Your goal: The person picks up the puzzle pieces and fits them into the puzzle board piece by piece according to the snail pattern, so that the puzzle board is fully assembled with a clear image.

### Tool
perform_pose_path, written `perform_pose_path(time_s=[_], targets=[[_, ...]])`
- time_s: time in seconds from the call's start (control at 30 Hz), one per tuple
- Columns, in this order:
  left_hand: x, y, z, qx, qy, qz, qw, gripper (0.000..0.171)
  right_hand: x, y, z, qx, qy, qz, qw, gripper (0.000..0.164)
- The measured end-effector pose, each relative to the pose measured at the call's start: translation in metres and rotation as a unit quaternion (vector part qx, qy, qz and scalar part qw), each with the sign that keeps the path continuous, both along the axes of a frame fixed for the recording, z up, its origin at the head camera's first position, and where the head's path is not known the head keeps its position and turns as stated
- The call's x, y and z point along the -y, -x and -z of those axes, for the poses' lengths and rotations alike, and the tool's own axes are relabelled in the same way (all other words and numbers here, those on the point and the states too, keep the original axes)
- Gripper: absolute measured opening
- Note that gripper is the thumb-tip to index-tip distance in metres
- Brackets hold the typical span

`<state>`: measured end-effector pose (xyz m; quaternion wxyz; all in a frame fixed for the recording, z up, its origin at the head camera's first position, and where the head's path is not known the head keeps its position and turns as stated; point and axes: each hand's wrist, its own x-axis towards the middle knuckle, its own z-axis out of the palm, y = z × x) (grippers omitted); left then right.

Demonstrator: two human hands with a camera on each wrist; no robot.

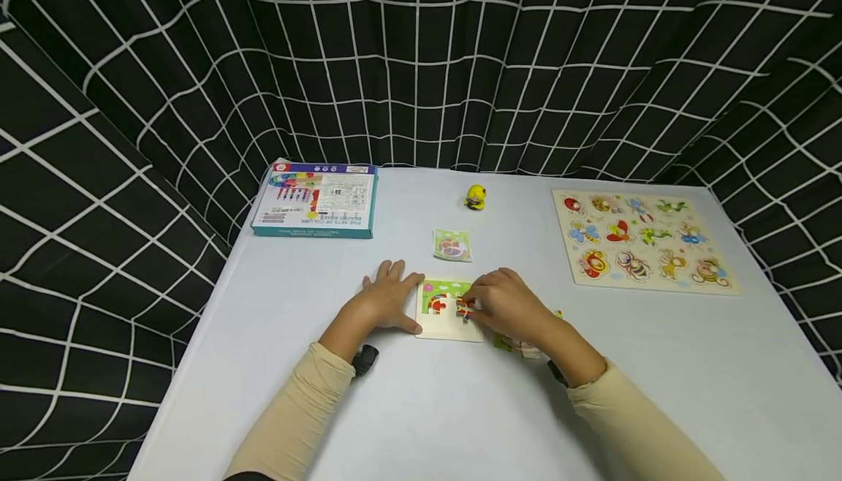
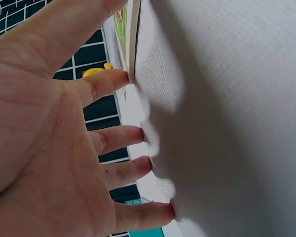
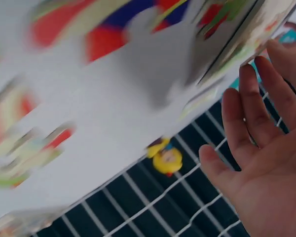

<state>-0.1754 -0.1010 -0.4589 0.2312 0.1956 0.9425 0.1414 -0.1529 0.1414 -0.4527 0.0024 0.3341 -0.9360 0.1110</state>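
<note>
Risk — my flat left hand (image 1: 388,298) slips, tray (image 1: 442,327) skids; right hand (image 1: 503,305) seemingly pinches a piece (image 1: 464,311) — could misseat.

the head camera looks from above and behind the two hands, forward and down over the whole tabletop (image 1: 421,408) to the checked curtain (image 1: 421,64) at the back. the left wrist camera sits very close under the left palm (image 2: 44,148), facing along the fingers, with the tabletop turned on its side. the right wrist camera is also very near and blurred. all three views share the yellow toy (image 1: 476,197) (image 2: 96,71) (image 3: 166,158) and the curtain.
</note>
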Motion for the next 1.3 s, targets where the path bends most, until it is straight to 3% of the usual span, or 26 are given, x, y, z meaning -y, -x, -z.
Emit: perform_pose_path(time_s=[0.27,0.83,1.03,1.3], targets=[[-0.005,-0.001,0.000,0.000,-0.001,0.005,1.0000,0.093,0.017,0.001,0.006,0.016,-0.018,-0.004,1.000,0.019],[-0.006,0.000,0.002,-0.003,0.004,0.005,1.0000,0.094,0.020,0.001,0.009,-0.007,-0.043,-0.002,0.999,0.017],[-0.005,-0.001,0.003,-0.003,-0.001,0.003,1.0000,0.095,-0.004,-0.002,0.006,0.008,-0.010,0.019,1.000,0.024],[0.000,0.001,0.003,-0.004,-0.006,0.000,1.0000,0.094,-0.066,-0.013,0.006,0.039,0.003,0.101,0.994,0.030]])
